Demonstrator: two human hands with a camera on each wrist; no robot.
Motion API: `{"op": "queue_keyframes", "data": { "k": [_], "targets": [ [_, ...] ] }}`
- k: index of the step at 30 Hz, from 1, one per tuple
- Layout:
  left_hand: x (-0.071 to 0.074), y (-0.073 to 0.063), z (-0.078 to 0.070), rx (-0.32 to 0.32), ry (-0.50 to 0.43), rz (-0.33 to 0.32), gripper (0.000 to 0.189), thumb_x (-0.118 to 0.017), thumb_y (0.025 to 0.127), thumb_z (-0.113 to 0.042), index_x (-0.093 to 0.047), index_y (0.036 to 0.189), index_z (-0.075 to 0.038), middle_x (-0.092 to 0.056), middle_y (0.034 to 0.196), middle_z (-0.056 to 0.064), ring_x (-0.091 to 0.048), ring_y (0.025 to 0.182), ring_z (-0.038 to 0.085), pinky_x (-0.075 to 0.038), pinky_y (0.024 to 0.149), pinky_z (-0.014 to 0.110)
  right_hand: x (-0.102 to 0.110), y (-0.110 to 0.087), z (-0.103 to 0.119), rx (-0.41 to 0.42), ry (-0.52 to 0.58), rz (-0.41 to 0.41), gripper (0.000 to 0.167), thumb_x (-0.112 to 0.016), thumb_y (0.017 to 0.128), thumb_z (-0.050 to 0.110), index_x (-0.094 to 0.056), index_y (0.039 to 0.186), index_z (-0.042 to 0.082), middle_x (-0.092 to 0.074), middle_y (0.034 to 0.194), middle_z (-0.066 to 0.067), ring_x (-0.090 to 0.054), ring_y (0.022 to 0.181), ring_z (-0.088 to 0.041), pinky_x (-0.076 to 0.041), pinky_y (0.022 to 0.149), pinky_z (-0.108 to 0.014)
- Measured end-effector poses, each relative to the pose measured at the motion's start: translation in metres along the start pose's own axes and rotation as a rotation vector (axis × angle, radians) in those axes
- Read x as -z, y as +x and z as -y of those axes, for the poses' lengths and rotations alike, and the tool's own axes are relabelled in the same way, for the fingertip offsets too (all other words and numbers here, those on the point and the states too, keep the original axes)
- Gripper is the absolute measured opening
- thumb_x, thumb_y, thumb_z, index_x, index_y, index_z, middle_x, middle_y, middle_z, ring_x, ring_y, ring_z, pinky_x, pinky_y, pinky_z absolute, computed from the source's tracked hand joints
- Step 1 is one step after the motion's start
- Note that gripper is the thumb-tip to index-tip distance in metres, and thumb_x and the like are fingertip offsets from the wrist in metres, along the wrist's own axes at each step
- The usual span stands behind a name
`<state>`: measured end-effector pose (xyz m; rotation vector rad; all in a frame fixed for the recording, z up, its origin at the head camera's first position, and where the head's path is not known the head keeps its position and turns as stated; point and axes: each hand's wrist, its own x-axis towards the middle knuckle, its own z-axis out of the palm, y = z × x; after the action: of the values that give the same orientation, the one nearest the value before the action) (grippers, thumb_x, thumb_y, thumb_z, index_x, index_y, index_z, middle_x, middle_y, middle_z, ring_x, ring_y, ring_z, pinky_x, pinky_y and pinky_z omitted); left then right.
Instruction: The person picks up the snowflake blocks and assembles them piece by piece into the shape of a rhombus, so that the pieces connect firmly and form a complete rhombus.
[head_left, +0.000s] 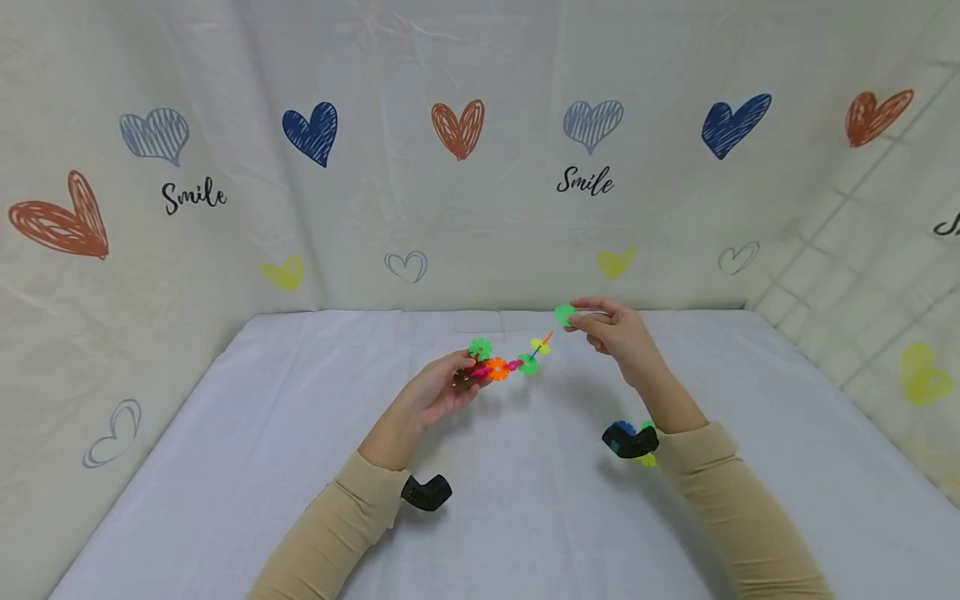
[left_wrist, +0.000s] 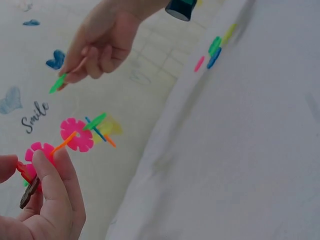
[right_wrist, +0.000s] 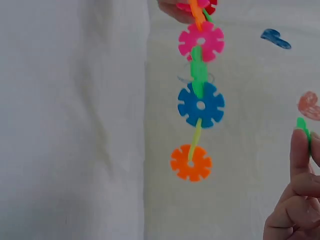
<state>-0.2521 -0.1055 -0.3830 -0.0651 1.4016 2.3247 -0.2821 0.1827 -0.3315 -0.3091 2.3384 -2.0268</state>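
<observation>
My left hand [head_left: 442, 392] holds one end of a chain of notched plastic snowflake discs [head_left: 498, 368] between thumb and fingers, above the white table. In the right wrist view the chain runs from pink through a green disc [right_wrist: 198, 72], a blue disc [right_wrist: 201, 105] and a yellow disc [right_wrist: 196, 137] to an orange disc [right_wrist: 191, 163] at its free end. Up and to the right, my right hand [head_left: 613, 333] pinches a single green disc [head_left: 565, 314] between thumb and index finger, apart from the chain's end. Left fingers partly hide the discs nearest the palm.
Several loose discs lie on the white tablecloth [head_left: 525, 500] below my right wrist, among them a yellow disc [head_left: 647, 460] and a pink disc [left_wrist: 199, 64]. Black wrist cameras [head_left: 427, 493] hang at both cuffs. A cloth backdrop [head_left: 510, 225] with printed hearts rises behind the table.
</observation>
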Motion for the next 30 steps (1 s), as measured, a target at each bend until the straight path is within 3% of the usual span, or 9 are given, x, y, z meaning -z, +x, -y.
{"op": "queue_keyframes", "data": {
  "k": [3,10,15,19,23,26,30],
  "targets": [
    [0.0,0.0,0.0,-0.004,0.012,0.002,0.05,-0.047,0.105,-0.008,-0.037,0.153,0.001,-0.054,0.112,0.012,-0.066,0.09,0.018,-0.054,0.066,0.016,-0.017,0.003,0.0,-0.001,-0.051,0.034,0.041,-0.068,0.1,0.017,-0.06,0.136,-0.001,-0.073,0.088,0.005,-0.035,0.059,-0.009,-0.031,0.058,-0.021],
    [-0.001,0.0,0.001,-0.006,0.028,0.015,0.049,-0.046,0.106,-0.008,-0.037,0.153,0.003,-0.053,0.114,0.013,-0.065,0.089,0.017,-0.054,0.066,0.016,-0.042,0.008,-0.004,0.044,-0.084,0.076,0.038,-0.068,0.099,0.013,-0.064,0.134,-0.001,-0.073,0.086,0.002,-0.033,0.056,-0.01,-0.03,0.059,-0.022],
    [0.0,0.001,0.001,0.015,0.027,0.009,0.048,-0.047,0.106,-0.009,-0.039,0.152,0.003,-0.054,0.115,0.014,-0.066,0.087,0.016,-0.054,0.066,0.016,-0.055,0.012,-0.007,0.081,-0.169,0.076,0.034,-0.071,0.098,0.015,-0.067,0.129,0.002,-0.074,0.091,-0.003,-0.049,0.065,-0.014,-0.043,0.064,-0.025],
    [0.001,0.001,0.002,0.037,0.024,0.006,0.05,-0.047,0.106,-0.01,-0.038,0.153,0.004,-0.054,0.114,0.014,-0.066,0.085,0.017,-0.054,0.064,0.016,-0.062,0.013,-0.012,0.146,-0.258,0.081,0.027,-0.072,0.097,0.014,-0.067,0.121,0.003,-0.073,0.096,-0.009,-0.061,0.078,-0.024,-0.048,0.069,-0.03],
    [0.002,0.001,0.002,0.055,0.024,0.001,0.051,-0.048,0.106,-0.012,-0.037,0.152,0.005,-0.053,0.113,0.014,-0.066,0.083,0.018,-0.053,0.063,0.015,-0.066,0.014,-0.017,0.206,-0.322,0.11,0.02,-0.07,0.098,0.011,-0.065,0.116,0.004,-0.073,0.099,-0.012,-0.062,0.08,-0.026,-0.049,0.073,-0.032],
    [0.001,0.0,0.001,0.065,0.025,-0.002,0.05,-0.049,0.106,-0.014,-0.039,0.151,0.004,-0.052,0.114,0.013,-0.067,0.082,0.018,-0.053,0.062,0.015,-0.067,0.014,-0.02,0.214,-0.336,0.13,0.018,-0.069,0.098,0.011,-0.064,0.114,0.004,-0.073,0.098,-0.013,-0.063,0.082,-0.025,-0.049,0.075,-0.034],
    [0.001,-0.001,0.0,0.07,0.03,0.002,0.047,-0.05,0.105,-0.014,-0.042,0.149,0.003,-0.051,0.116,0.013,-0.067,0.081,0.018,-0.053,0.063,0.015,-0.066,0.014,-0.02,0.202,-0.316,0.147,0.017,-0.069,0.099,0.01,-0.063,0.114,0.004,-0.072,0.098,-0.015,-0.063,0.087,-0.034,-0.049,0.079,-0.038]
  ]
}}
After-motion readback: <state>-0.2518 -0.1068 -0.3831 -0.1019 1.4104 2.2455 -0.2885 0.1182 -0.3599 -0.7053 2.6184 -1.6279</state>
